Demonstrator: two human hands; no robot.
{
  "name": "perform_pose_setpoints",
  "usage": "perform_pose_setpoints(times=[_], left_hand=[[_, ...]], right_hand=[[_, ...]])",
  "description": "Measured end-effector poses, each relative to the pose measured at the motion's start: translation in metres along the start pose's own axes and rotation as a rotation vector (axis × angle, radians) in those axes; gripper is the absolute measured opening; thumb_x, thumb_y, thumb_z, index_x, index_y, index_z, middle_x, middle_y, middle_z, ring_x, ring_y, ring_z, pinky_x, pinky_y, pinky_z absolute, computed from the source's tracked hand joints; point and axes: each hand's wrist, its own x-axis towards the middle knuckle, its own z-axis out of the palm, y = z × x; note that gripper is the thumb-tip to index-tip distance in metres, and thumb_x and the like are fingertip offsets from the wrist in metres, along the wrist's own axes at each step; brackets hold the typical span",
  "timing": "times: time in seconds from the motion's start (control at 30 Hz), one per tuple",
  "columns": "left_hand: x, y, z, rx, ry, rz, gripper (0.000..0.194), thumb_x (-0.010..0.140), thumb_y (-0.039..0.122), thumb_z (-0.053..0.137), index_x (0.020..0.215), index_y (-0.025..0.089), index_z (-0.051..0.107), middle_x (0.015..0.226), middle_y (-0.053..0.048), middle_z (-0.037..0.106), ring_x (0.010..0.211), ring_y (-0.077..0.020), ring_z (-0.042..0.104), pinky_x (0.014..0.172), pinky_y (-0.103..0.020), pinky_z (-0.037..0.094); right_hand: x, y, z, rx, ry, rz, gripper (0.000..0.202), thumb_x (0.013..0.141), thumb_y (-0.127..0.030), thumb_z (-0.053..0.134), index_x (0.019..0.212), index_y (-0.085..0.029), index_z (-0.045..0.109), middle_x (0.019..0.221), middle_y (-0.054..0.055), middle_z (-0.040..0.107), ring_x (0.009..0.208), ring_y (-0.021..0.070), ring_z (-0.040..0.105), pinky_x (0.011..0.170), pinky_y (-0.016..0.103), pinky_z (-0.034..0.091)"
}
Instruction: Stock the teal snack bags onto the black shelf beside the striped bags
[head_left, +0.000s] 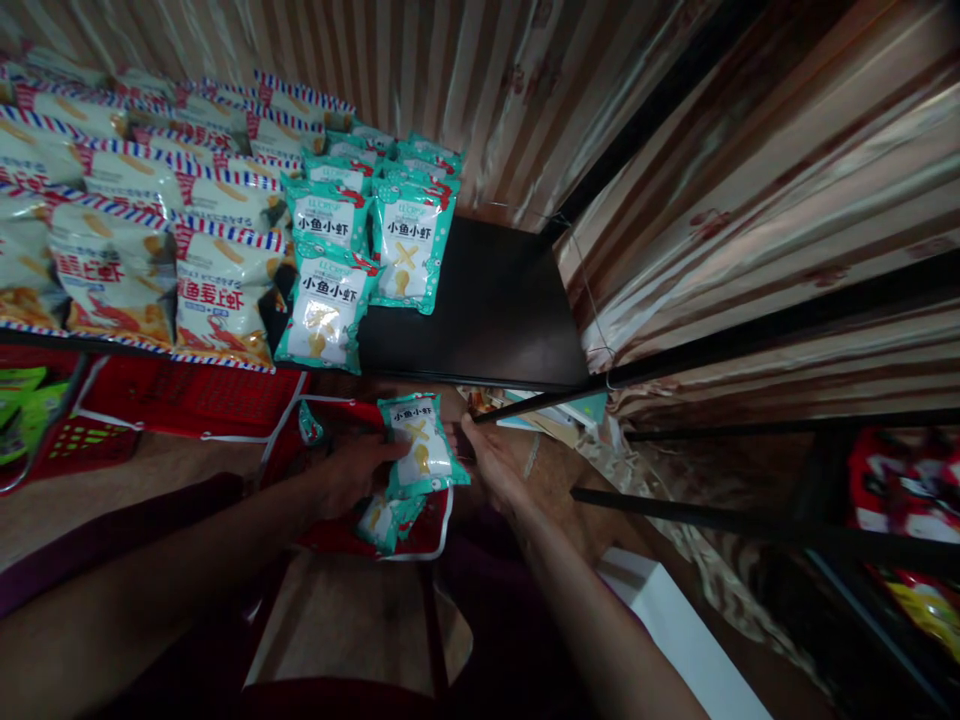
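My left hand (352, 472) grips the left side of a teal and white snack bag (420, 446), held upright above a red basket (444, 525). Close to the bag's right edge is my right hand (480, 448), its fingers partly behind the bag; whether it touches the bag is unclear. Another teal bag (386, 522) lies in the basket below. In front of me, a dark shelf (495, 310) bears several teal bags (328, 308) in rows, beside many white bags with red and blue striped edges (221, 295).
More red baskets (187, 400) stand under the shelf at the left, one with green packets (30, 415). A striped curtain (480, 90) hangs behind. Dark metal bars (720, 515) and a white box (675, 630) are at the right.
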Motion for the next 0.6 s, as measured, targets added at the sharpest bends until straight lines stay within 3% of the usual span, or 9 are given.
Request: perform_pose_setpoints(times=[0.13, 0.3, 0.43, 0.6], left_hand=[[-0.001, 0.004, 0.001, -0.143, 0.096, 0.045, 0.008, 0.076, 0.013, 0.064, 0.083, 0.009, 0.064, 0.074, -0.008, 0.07, 0.061, -0.0158, 0.063, 0.059, -0.028, 0.051], [-0.002, 0.004, 0.001, -0.203, 0.133, 0.09, 0.006, 0.079, 0.01, 0.059, 0.081, 0.008, 0.064, 0.07, -0.007, 0.069, 0.058, -0.0151, 0.062, 0.055, -0.027, 0.051], [0.0, 0.002, 0.001, -0.165, 0.215, 0.139, 0.008, 0.075, 0.016, 0.065, 0.073, 0.01, 0.059, 0.062, -0.003, 0.064, 0.052, -0.0127, 0.058, 0.049, -0.024, 0.047], [-0.001, 0.002, 0.003, -0.101, 0.257, 0.154, 0.014, 0.075, 0.021, 0.067, 0.072, 0.012, 0.056, 0.06, 0.0, 0.061, 0.052, -0.0121, 0.057, 0.051, -0.025, 0.045]], right_hand=[[-0.004, 0.009, 0.0, 0.065, -0.137, 0.079, 0.04, 0.071, -0.056, 0.067, 0.074, -0.017, 0.063, 0.062, 0.003, 0.069, 0.054, 0.0153, 0.066, 0.053, 0.025, 0.055], [-0.009, 0.015, 0.009, 0.206, -0.275, 0.07, 0.035, 0.066, -0.043, 0.077, 0.078, -0.016, 0.06, 0.061, 0.001, 0.069, 0.056, 0.0136, 0.068, 0.056, 0.023, 0.057], [-0.008, 0.016, 0.017, 0.266, -0.277, 0.06, 0.035, 0.06, -0.031, 0.083, 0.083, -0.014, 0.064, 0.064, 0.0, 0.07, 0.055, 0.0118, 0.068, 0.056, 0.02, 0.058], [-0.006, 0.017, 0.019, 0.269, -0.236, 0.099, 0.03, 0.055, -0.03, 0.085, 0.069, -0.014, 0.063, 0.057, 0.001, 0.069, 0.049, 0.0088, 0.064, 0.051, 0.015, 0.055]])
